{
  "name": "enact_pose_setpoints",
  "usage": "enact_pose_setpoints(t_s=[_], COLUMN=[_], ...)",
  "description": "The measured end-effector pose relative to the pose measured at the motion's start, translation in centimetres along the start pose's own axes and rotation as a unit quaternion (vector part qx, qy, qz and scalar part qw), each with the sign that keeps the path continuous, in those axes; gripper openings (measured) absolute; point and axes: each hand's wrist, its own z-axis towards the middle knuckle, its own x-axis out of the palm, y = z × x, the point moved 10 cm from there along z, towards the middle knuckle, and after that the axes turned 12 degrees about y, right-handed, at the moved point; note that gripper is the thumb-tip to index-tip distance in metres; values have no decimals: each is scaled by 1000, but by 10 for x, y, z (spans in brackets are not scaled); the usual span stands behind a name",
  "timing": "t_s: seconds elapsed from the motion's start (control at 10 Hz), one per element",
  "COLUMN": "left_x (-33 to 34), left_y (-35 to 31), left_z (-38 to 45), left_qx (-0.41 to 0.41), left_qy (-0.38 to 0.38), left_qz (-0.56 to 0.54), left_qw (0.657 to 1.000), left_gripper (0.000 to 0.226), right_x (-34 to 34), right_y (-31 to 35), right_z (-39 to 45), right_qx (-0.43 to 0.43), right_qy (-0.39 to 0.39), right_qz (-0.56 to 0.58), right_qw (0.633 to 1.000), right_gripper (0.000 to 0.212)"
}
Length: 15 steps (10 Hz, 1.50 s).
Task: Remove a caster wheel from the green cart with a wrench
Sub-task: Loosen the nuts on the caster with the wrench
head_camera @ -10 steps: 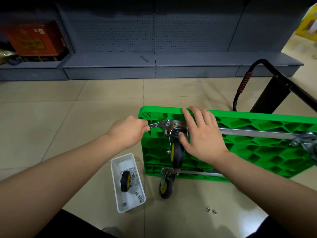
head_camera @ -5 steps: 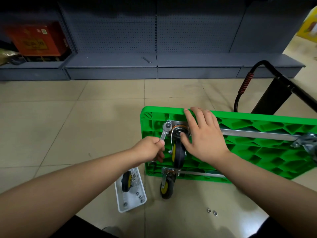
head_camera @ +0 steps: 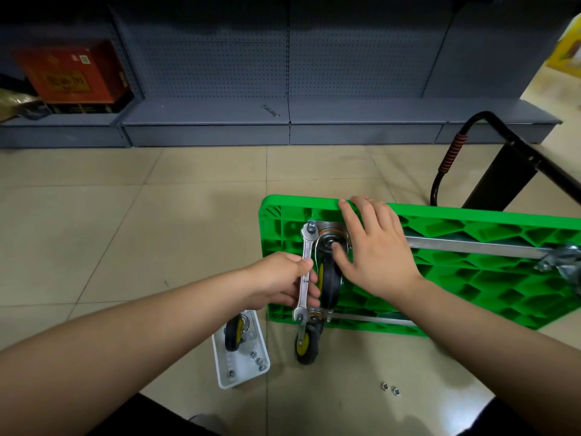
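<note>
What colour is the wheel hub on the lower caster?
Yellow, on the lower caster, seen in the head view.

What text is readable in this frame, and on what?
No text can be read.
Red box: gold characters on its front and a white sticker on top, both too blurred to read.
Yellow box: printing too blurred to read.
Wrench, cart, tray: no marking visible.
</note>
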Motion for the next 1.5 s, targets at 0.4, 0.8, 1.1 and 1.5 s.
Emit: enact_pose_setpoints(t_s=[0.4,0.8,1.1,1.5], left_x=[17,20,6,-10], left_y=[-10,-18,-15,-17], left_z=[-13,-18,-6,-6], left_qx=[1,-70,-106,-63], left_qy=[33,38,8,14], left_qz=[-216,-348,-167,-131], left_qw=[976,934,980,989], left_gripper=[27,39,49,29], right_x=[2,2,2,0], right_y=[-1,-1,-1,0], right_z=[0,0,0,0], right_qx=[0,1,1,-1], right_qy=[6,10,16,10], right_qz=[-2,-3,1,0], right_qw=[1000,1000,1000,1000], right_gripper=[69,69,70,68])
